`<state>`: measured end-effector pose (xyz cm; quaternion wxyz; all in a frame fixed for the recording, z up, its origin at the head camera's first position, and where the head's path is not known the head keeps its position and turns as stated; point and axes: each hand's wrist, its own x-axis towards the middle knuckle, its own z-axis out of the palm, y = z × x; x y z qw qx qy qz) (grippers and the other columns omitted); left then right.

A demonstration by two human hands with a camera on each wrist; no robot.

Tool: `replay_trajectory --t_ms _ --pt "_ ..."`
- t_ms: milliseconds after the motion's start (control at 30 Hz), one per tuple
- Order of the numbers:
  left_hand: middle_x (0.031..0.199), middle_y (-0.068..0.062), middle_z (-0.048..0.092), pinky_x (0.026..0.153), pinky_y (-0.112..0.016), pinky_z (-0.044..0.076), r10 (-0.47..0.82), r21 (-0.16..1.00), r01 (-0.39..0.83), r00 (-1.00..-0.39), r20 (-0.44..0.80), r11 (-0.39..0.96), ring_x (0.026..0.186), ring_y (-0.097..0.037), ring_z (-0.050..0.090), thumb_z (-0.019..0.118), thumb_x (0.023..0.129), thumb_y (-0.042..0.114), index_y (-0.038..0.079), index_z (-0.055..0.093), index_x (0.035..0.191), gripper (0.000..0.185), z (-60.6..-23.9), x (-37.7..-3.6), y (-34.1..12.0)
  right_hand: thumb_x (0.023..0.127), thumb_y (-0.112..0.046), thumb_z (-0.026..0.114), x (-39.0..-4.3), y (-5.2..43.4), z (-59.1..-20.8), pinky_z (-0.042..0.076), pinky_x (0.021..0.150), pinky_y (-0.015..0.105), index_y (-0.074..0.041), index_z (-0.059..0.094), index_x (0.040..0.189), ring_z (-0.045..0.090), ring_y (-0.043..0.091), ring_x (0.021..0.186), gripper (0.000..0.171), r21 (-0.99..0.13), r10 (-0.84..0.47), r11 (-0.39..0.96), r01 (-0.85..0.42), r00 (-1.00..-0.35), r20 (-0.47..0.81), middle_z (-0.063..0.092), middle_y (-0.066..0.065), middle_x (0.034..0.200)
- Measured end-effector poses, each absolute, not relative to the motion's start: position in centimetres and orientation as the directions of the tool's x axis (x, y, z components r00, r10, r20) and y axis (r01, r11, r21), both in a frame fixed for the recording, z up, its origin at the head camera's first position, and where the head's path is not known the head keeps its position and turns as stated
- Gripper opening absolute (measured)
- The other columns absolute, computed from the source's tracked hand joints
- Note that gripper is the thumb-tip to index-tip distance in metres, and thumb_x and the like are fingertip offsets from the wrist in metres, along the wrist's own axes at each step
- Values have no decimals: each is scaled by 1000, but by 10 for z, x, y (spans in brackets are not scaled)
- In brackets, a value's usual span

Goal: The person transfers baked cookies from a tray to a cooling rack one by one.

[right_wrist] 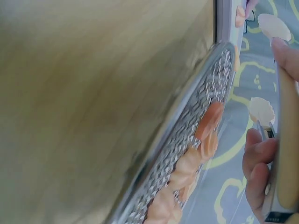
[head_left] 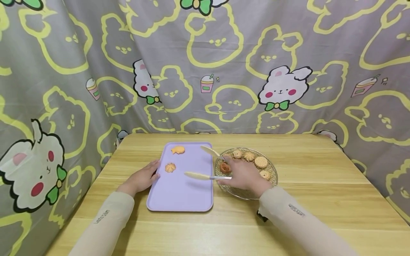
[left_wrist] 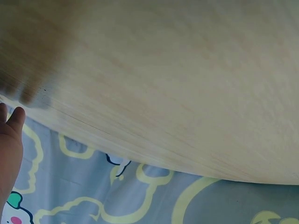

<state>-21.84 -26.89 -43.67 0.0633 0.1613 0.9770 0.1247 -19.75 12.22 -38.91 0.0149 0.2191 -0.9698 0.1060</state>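
My right hand [head_left: 245, 174] grips a pair of tongs [head_left: 198, 176] with metal arms and cream tips. The tips stand apart, one over the tray's right side, the other near its upper right corner. Below this hand is a round metal-rimmed plate [head_left: 238, 195] with several cookies; a reddish-brown cookie [head_left: 225, 167] lies by the fingers. The hand hides part of the plate. My left hand [head_left: 143, 179] rests at the left edge of a purple tray [head_left: 179, 195], fingers extended. On the tray are a fish-shaped cookie [head_left: 178, 150] and a flower-shaped cookie [head_left: 170, 168].
A wooden table [head_left: 320, 170] carries the tray and plate, side by side. Behind it hangs a grey patterned curtain [head_left: 230, 76]. A round cookie [head_left: 261, 162] lies at the plate's right. A small black item [head_left: 262, 216] shows under the right sleeve.
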Motion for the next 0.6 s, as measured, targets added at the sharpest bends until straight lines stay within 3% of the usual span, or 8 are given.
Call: replay_trajectory --t_ms 200,300,500,600 --pt "154 -20 21 110 -53 23 328 266 296 -941 -88 918 140 -38 20 44 101 29 -2 24 149 60 -435 -217 -269 71 -73 63 -201 105 -387 45 46 30 -15 37 148 55 16 60 99 -175 -444 877 -447 -894 58 65 7 102" --pt "154 -20 21 110 -53 23 329 265 296 -940 -89 918 139 -38 20 44 101 29 -2 24 149 60 -435 -218 -268 72 -72 63 -203 97 -386 47 50 32 -15 37 148 58 17 64 98 -181 -451 874 -450 -892 39 66 8 108" --pt "154 -20 21 110 -53 23 324 265 291 -942 -91 920 140 -38 20 44 101 30 -1 25 149 60 -435 -218 -268 74 -70 64 -206 83 -387 52 59 35 -14 42 145 65 23 88 93 -185 -470 865 -467 -882 26 62 8 124" --pt "154 -20 21 110 -53 23 325 268 291 -941 -93 919 140 -38 20 44 101 30 -1 25 149 60 -435 -218 -268 74 -70 64 -207 77 -388 49 55 32 -14 45 143 62 17 77 91 -176 -480 862 -476 -877 22 67 5 109"
